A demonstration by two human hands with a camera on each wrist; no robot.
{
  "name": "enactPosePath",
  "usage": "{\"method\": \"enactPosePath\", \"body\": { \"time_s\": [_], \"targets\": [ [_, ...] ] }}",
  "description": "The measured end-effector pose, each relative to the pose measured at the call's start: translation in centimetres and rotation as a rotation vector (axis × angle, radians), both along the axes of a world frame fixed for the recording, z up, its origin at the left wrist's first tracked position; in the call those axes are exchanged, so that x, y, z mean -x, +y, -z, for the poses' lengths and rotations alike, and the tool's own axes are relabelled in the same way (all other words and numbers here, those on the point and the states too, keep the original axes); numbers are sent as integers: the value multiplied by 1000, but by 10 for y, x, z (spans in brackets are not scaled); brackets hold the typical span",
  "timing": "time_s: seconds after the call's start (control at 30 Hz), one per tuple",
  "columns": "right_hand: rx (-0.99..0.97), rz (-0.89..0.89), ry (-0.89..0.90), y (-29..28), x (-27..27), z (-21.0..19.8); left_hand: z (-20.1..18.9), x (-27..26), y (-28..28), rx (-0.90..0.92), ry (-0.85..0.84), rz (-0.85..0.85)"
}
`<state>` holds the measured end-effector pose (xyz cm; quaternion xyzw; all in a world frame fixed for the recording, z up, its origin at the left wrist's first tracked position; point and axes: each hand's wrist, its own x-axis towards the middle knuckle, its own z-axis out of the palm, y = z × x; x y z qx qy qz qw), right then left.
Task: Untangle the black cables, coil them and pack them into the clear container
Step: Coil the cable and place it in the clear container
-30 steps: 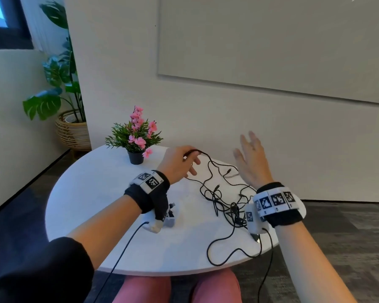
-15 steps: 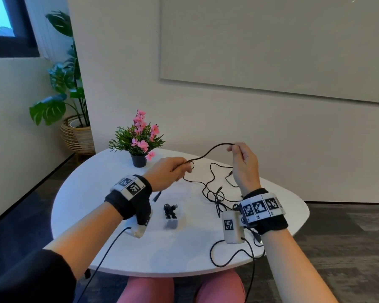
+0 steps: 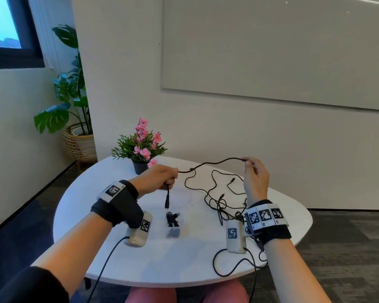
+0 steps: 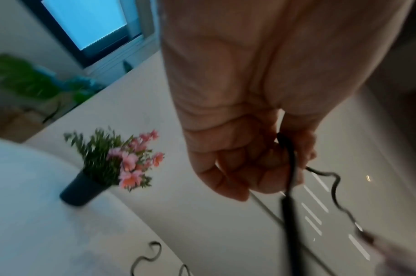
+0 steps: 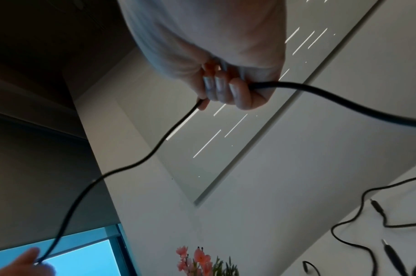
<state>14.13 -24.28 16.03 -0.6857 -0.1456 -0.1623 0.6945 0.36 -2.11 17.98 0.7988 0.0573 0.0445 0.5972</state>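
The white table [image 3: 123,248] has a rounded rim at 6 o'clock, above the person's lap; a wall stands close behind it at 12. Bare tabletop lies at 7 to 9 o'clock. The plant [image 3: 141,147] sits at 11, near the far rim. A tangle [image 3: 219,200] of black cables lies at 2 to 4 o'clock, one loop hanging over the near rim at 5. The container [image 3: 173,224] sits near the centre with a coiled cable inside.

Left hand [image 3: 157,177], fingers curled, grips one cable [image 3: 214,163] above the table; its plug end dangles just above the container. Right hand [image 3: 255,178], at 1 o'clock, fingers curled round the same cable, holds it higher. The span between them sags slightly, clear of the table.
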Motion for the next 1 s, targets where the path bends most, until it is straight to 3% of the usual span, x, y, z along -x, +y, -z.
{"method": "enactPosePath", "body": {
  "time_s": [0.13,0.23,0.3,0.47,0.53,0.63,0.7,0.77,0.9,1.0],
  "targets": [
    [142,-26,47,-1,-3,14,-8,2,2,448,-179,-59],
    [476,-223,78,2,-1,26,-16,-3,1,685,-324,-96],
    [663,-385,71,7,5,32,-22,-6,-1,737,-376,-113],
    [903,-728,56,16,35,33,-28,-12,-8,812,-440,-247],
    [893,-836,79,16,46,20,-27,-13,-5,622,-440,-380],
    [797,-882,36,11,55,-4,-20,-16,3,143,-379,-463],
    [730,-838,-30,9,56,-21,-10,-13,3,-264,-225,-361],
    [693,-761,-116,11,51,-32,-2,-6,-5,-545,-70,-216],
    [620,-636,-163,18,37,-36,3,-2,-16,-823,-34,10],
    [489,-581,-104,20,34,-33,0,-5,-14,-738,-94,31]
  ]
}}
